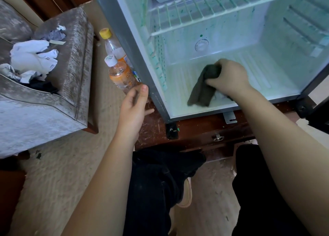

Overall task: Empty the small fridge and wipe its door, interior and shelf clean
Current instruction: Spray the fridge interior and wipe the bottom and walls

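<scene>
**Knees before the open fridge, cloth on its floor**

Dark trousers [160, 182] fill the bottom of the view, with both bare forearms reaching out above them. Just beyond stands a scuffed wooden cabinet [195, 129], and the small fridge [128, 39] sits on top of it, open.

The left hand [135, 107] is at the fridge's lower left front corner. Its fingers are relaxed and grasp nothing.

The right hand [229, 77] is inside, clenched round a dark cloth [203, 88] that trails onto the fridge floor near the front edge.

Green specks mark the inner walls. The white wire shelf [204, 9] sits in place above, bare.

Outside, against the fridge's left side, stand a white-capped bottle [121, 73] and, behind it, a yellow-capped bottle [110, 43].

Farther left, a grey armchair [67, 93] holds white socks [32, 56] and other crumpled clothes.
</scene>
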`<action>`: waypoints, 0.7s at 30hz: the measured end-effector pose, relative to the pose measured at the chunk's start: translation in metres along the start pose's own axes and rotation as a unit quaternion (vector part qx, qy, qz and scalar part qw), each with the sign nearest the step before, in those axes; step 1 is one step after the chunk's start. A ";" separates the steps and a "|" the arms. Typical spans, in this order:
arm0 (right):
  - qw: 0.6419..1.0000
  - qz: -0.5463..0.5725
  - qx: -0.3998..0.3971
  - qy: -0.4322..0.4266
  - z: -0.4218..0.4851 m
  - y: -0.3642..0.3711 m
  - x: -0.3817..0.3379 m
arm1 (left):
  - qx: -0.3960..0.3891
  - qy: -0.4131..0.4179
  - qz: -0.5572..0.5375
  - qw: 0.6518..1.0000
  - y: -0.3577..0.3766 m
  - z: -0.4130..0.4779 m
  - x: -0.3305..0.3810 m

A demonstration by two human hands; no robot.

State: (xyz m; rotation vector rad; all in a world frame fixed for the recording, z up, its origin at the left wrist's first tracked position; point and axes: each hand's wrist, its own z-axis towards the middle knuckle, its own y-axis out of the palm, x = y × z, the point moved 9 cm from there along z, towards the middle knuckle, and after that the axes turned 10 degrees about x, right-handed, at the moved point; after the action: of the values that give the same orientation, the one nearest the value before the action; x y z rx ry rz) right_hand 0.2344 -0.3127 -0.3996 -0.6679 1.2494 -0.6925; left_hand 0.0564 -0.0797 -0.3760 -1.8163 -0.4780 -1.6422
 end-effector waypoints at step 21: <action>0.984 0.162 -0.020 -0.069 0.052 0.132 -0.092 | 0.008 0.024 0.015 1.000 -0.002 0.008 -0.004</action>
State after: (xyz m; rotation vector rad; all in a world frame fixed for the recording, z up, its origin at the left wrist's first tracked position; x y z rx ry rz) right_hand 0.2825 -0.1546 -0.4362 -0.5190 1.2099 -0.3463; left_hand 0.0607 -0.0726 -0.3802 -1.7597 -0.4405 -1.6532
